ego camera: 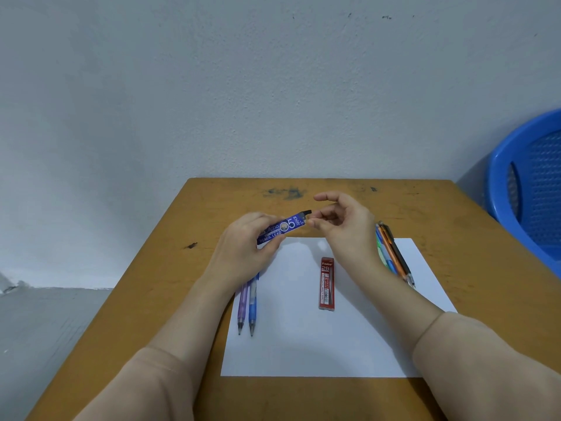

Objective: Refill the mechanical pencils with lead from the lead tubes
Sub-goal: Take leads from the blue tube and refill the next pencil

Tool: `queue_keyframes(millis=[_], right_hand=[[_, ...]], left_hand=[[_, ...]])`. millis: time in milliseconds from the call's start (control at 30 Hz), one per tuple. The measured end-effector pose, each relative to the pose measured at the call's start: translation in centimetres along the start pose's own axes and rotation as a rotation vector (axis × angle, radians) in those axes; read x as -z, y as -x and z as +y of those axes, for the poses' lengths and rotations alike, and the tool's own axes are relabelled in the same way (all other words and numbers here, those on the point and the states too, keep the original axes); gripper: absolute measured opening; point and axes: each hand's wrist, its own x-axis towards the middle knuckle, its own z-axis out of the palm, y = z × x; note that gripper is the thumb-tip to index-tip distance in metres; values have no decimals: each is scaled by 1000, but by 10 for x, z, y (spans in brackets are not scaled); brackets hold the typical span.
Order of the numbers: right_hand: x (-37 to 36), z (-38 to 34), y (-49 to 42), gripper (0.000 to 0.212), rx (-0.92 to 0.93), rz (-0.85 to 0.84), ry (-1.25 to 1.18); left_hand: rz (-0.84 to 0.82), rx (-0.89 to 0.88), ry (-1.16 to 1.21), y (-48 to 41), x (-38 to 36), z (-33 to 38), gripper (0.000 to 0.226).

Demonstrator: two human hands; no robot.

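**Blue lead tube held slantwise between both hands above the desk**

A pale grey wall (273, 86) fills the upper half of the view. Below it stands a scuffed wooden table (170, 268), with a blue plastic chair (534, 183) just off its right edge. A white sheet of paper (303, 344) lies on the table's near half.

Both bare forearms reach over the sheet. The left hand (243, 247) has fingers and thumb curled round the lower end of the blue lead tube (285, 227), which is lifted clear of the paper. The tube's long axis slants from lower left to upper right, and its black cap (306, 213) points at the right hand (343, 220). That hand's thumb tip sits right at the capped end. Its forefinger is raised clear and the other fingers are loosely curled; whether it pinches the cap cannot be told.

A bundle of mechanical pencils (394, 253) lies at the sheet's right edge, partly hidden by the right wrist, with its tips slanting toward the person. At the left edge a purple pencil (243, 302) and a blue pencil (252, 302) lie side by side, tips toward the person, their far ends under the left wrist. The red lead tube (327, 284) lies flat on the paper between the forearms, its long axis running near to far.
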Motion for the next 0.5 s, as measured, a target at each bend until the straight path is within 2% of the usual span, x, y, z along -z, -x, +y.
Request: queue_keyframes(millis=[167,267,400,500], right_hand=[[-4,-1,-1,47,-62,38,-204],[-4,-1,-2,50,-77,45,-246],[-5,4,0,45,-76,117,-121],[-5,6,3,42,-95,72,51]], left_hand=[[29,34,32,-1,-2,-1,29],[43,53,33,-1,-2,-1,30],[63,90,42,-1,-1,1,31],[70,115,39,-1,-1,0,32]])
